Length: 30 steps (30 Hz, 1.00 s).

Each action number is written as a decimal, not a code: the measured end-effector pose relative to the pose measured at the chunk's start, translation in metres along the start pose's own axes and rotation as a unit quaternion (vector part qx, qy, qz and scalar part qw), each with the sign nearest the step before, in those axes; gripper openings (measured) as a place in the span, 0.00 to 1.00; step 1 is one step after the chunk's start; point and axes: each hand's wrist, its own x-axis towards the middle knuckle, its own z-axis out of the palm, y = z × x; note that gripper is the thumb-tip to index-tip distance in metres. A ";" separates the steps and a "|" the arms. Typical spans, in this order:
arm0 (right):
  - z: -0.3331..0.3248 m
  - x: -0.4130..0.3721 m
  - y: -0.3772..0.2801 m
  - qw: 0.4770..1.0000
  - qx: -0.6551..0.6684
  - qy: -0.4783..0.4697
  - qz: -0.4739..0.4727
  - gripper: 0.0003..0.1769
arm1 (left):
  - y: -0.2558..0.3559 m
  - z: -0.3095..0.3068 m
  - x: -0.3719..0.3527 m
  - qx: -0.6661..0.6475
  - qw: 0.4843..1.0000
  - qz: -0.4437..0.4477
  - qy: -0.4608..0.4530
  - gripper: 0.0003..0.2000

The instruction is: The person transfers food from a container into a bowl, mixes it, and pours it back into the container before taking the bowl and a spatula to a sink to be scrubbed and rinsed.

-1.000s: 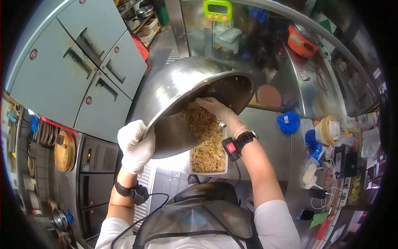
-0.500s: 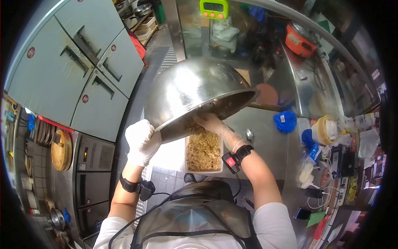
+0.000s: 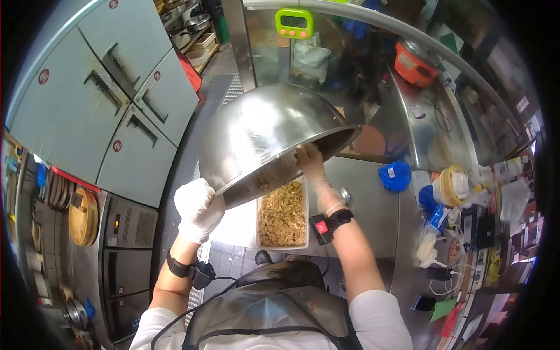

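A large steel bowl point(image 3: 268, 128) is tipped on its side above the counter, its opening facing down and toward me. My left hand point(image 3: 199, 209), in a white glove, is closed on the bowl's left rim. My right hand point(image 3: 310, 160), gloved too, reaches into the bowl's mouth near the right part of the rim; its fingertips are partly hidden, and bits of chopped food cling to the inner wall beside it. Below the rim, a rectangular white container point(image 3: 307, 233) is filled with brownish chopped food point(image 3: 282, 219).
A metal spoon point(image 3: 346, 196) and a blue bundle point(image 3: 395, 176) lie on the steel counter point(image 3: 373, 227) to the right. A green timer point(image 3: 294, 23) hangs on the glass ahead. Refrigerator doors point(image 3: 64, 99) stand at the left, and a round wooden board point(image 3: 83, 217) below them.
My right hand has moved up and rightward along the bowl's inside, away from the container. More of the chopped food in the container shows. The view has shifted slightly.
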 end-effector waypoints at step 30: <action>0.055 0.030 -0.042 0.887 -0.226 -0.032 -0.400 0.06 | -0.008 -0.017 0.000 -0.065 0.984 -0.160 0.032 0.12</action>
